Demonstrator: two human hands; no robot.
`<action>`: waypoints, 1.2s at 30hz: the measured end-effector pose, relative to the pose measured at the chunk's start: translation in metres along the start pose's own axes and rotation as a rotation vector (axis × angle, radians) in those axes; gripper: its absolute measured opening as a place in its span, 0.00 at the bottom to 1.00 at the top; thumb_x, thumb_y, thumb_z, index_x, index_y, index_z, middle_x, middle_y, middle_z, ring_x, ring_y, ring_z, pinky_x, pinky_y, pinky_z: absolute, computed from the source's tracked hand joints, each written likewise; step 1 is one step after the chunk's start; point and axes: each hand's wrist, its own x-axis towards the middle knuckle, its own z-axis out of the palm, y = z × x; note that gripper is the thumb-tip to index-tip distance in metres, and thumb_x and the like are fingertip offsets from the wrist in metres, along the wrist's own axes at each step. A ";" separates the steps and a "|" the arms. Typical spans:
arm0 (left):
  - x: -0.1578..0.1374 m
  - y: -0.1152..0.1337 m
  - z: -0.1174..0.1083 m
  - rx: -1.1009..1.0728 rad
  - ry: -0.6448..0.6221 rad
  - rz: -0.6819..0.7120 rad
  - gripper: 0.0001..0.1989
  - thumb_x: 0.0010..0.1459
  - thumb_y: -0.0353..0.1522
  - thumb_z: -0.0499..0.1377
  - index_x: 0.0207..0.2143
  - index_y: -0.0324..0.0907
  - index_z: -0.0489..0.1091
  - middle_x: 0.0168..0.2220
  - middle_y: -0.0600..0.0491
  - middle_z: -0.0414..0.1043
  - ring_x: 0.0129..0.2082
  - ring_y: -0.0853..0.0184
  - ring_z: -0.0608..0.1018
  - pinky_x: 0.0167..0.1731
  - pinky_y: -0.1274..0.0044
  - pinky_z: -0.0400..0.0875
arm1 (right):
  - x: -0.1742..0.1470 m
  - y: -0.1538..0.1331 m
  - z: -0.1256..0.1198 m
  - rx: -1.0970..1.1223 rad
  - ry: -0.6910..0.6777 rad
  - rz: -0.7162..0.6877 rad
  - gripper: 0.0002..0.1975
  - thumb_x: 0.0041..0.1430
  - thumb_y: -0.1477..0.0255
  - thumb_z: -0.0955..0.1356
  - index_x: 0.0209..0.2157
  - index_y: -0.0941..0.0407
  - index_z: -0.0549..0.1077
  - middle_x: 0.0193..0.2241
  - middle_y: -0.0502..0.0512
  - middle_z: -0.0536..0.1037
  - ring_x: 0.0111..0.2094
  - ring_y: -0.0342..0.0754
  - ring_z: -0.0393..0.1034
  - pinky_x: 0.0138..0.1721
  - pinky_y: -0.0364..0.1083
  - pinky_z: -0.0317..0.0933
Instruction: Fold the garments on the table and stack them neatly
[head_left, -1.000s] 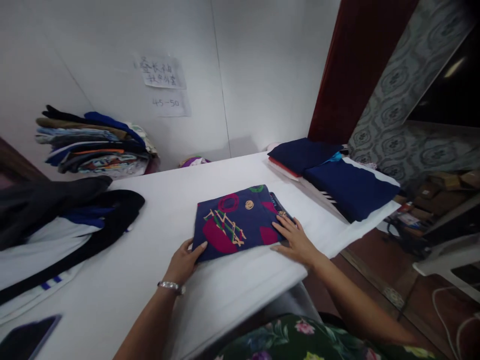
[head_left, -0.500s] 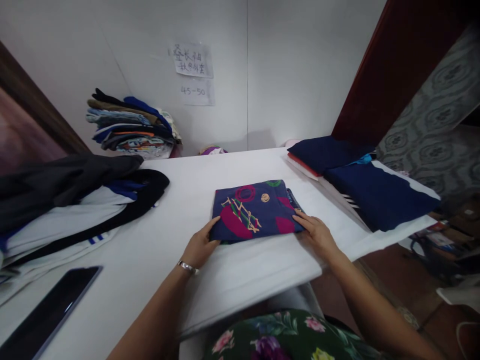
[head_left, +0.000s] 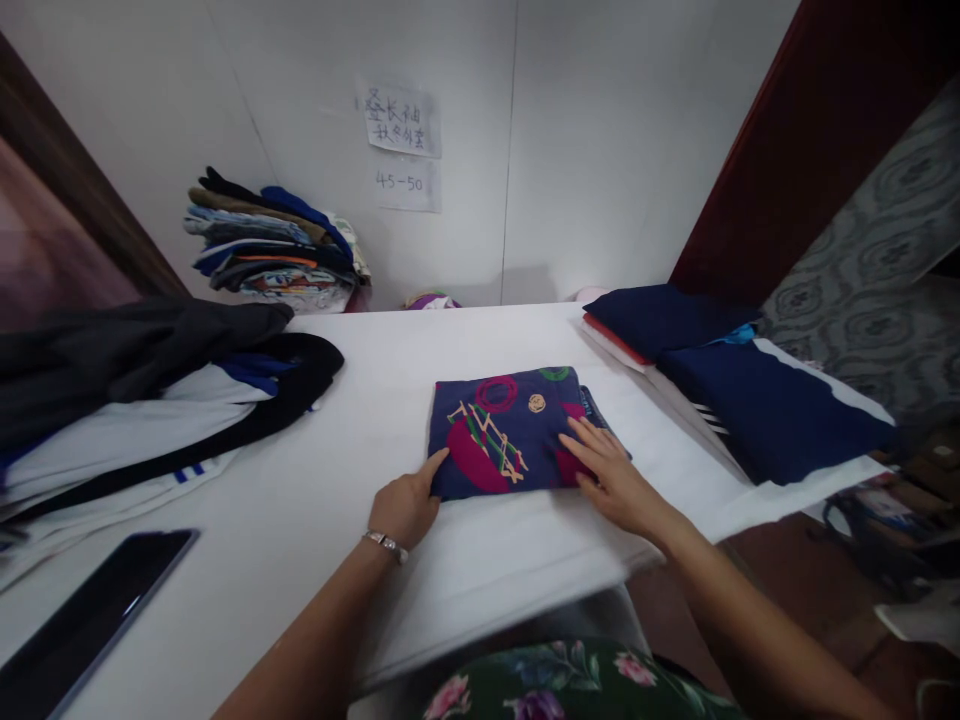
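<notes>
A folded navy garment [head_left: 517, 400] with magenta, green and tan prints lies flat in front of me. My left hand [head_left: 405, 505], wearing a silver bracelet, is at its near left corner, with one finger stretched out onto the cloth. The other fingers of that hand are partly hidden, and I see no grip. My right hand [head_left: 611, 475] rests open on the right part of the garment, fingers spread over a magenta patch. Beyond it, a dark inner layer with small lettering shows at the right edge.
Loose dark and white clothes [head_left: 150, 420] lie left on the white table [head_left: 375, 380], behind a dark phone-like device [head_left: 97, 620]. A stack of folded clothes [head_left: 270, 245] stands at the back left. Folded navy garments [head_left: 772, 405] lie on the right. Handwritten papers [head_left: 405, 125] hang on the wall.
My right hand has moved from the garment's right edge inward onto its top and spread its fingers. My left finger now lies on the left edge. The view has shifted slightly.
</notes>
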 end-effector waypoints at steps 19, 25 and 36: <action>-0.001 -0.014 -0.003 -0.210 -0.063 0.063 0.35 0.53 0.31 0.52 0.64 0.50 0.52 0.37 0.49 0.77 0.36 0.60 0.77 0.35 0.72 0.67 | 0.142 0.027 0.061 -0.068 -0.236 0.213 0.37 0.63 0.48 0.52 0.65 0.57 0.49 0.66 0.59 0.49 0.67 0.54 0.38 0.63 0.57 0.33; 0.010 -0.043 -0.029 -0.531 -0.162 0.122 0.34 0.54 0.47 0.53 0.61 0.42 0.58 0.37 0.50 0.76 0.33 0.63 0.76 0.34 0.73 0.69 | 0.143 0.025 0.062 -0.064 -0.219 0.207 0.37 0.63 0.49 0.53 0.65 0.57 0.50 0.66 0.59 0.50 0.66 0.55 0.40 0.63 0.57 0.34; 0.107 0.052 -0.020 -0.099 0.258 0.174 0.34 0.61 0.50 0.43 0.58 0.35 0.60 0.63 0.39 0.56 0.64 0.52 0.56 0.60 0.57 0.47 | 0.145 0.029 0.063 -0.074 -0.202 0.204 0.36 0.63 0.49 0.51 0.65 0.57 0.51 0.66 0.59 0.51 0.66 0.54 0.39 0.63 0.58 0.33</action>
